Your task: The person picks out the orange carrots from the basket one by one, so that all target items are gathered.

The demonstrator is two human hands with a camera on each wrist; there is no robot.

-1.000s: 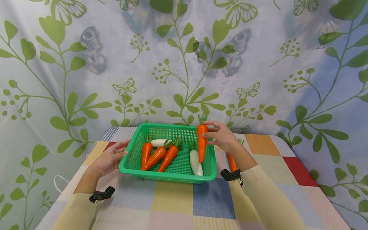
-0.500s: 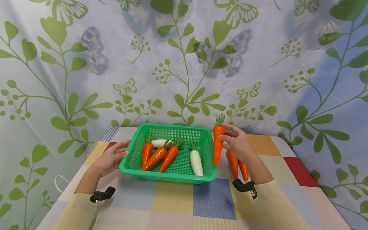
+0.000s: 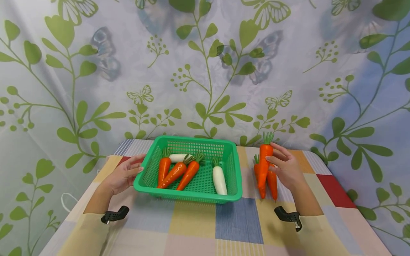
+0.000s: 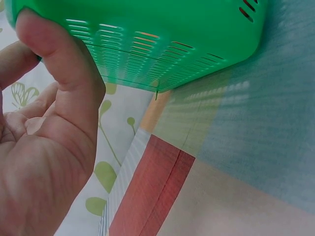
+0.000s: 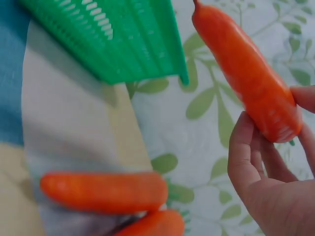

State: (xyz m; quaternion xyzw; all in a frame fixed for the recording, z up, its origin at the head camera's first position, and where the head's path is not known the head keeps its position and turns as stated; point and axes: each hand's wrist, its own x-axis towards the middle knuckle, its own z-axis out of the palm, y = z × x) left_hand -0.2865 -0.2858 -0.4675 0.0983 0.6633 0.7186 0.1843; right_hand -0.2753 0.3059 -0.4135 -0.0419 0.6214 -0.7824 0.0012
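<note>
My right hand (image 3: 286, 167) pinches an orange carrot (image 3: 264, 161) near its leafy top, tip pointing down. In the right wrist view that carrot (image 5: 251, 73) is raised above two others on the cloth, a nearer carrot (image 5: 106, 191) and a partly cut-off carrot (image 5: 157, 223). From the head, it overlaps this pair. The green basket (image 3: 185, 194) stands left of them, its left rim held by my left hand (image 3: 123, 174), with the thumb at the rim in the left wrist view. Inside lie three carrots (image 3: 173, 175), a white radish (image 3: 219, 180) and another white radish (image 3: 179, 158) behind the carrots.
A patchwork tablecloth (image 3: 192, 220) covers the table. Right behind the table hangs a curtain (image 3: 205, 71) printed with leaves and butterflies. A white cable (image 3: 65, 202) loops at the table's left edge.
My right hand has carried the carrot from over the basket's right side, past its rim, to above the two carrots on the cloth. The left hand has stayed at the basket.
</note>
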